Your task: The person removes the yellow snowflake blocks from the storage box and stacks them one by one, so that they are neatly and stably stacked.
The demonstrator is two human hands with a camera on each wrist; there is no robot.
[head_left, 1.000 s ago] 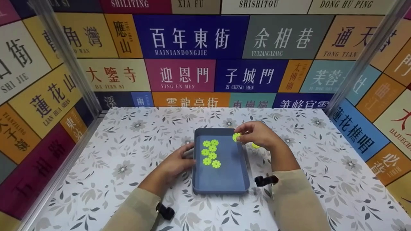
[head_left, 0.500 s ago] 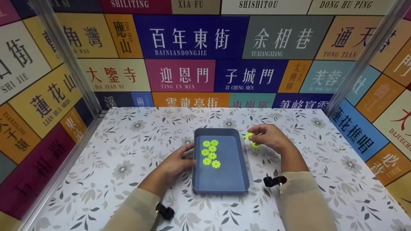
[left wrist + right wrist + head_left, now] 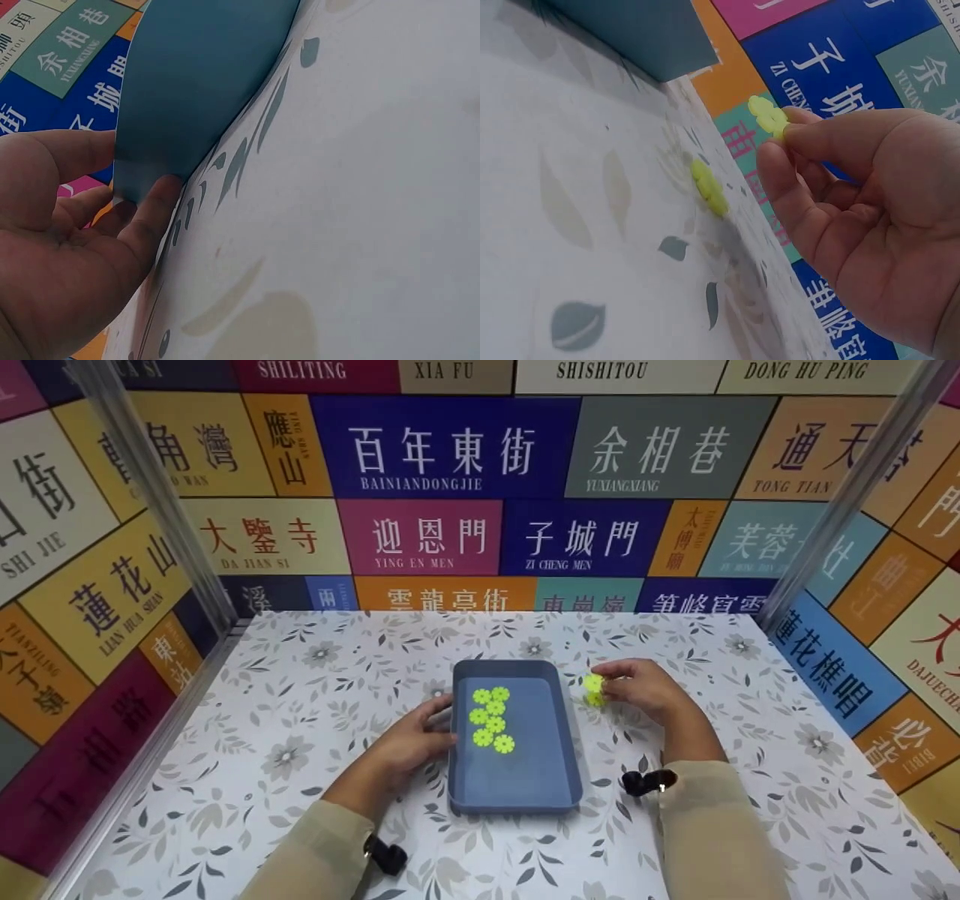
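"While you look at the right hand point(image 3: 643, 690), what have its fingers got?"

"One yellow flower point(image 3: 767, 116), pinched between thumb and forefinger, its petals sticking out past the fingertips and up off the table point(image 3: 750, 694)."

"What is closest to those fingertips?"

"Another yellow flower point(image 3: 709, 187). It lies on the table just below them, apart from the one they grasp."

"And to the left of the right fingers?"

"A grey-blue tray point(image 3: 525, 780), near them but not touching. In it, a cluster of yellow flowers point(image 3: 496, 707) lies close together, toward the side where the left fingers are."

"How is the left hand point(image 3: 409, 742)?"

"Loosely spread, grasping nothing. Its thumb and a fingertip rest against the tray's outer wall."

"Farther out?"

"Behind the fingers, at the wrists, tan sleeves point(image 3: 724, 832) with a small black gadget point(image 3: 388, 856) at each cuff. Under both hands, the tabletop is white with grey leaves and blossoms. Well beyond the fingertips stands a wall of coloured signs point(image 3: 450, 450)."
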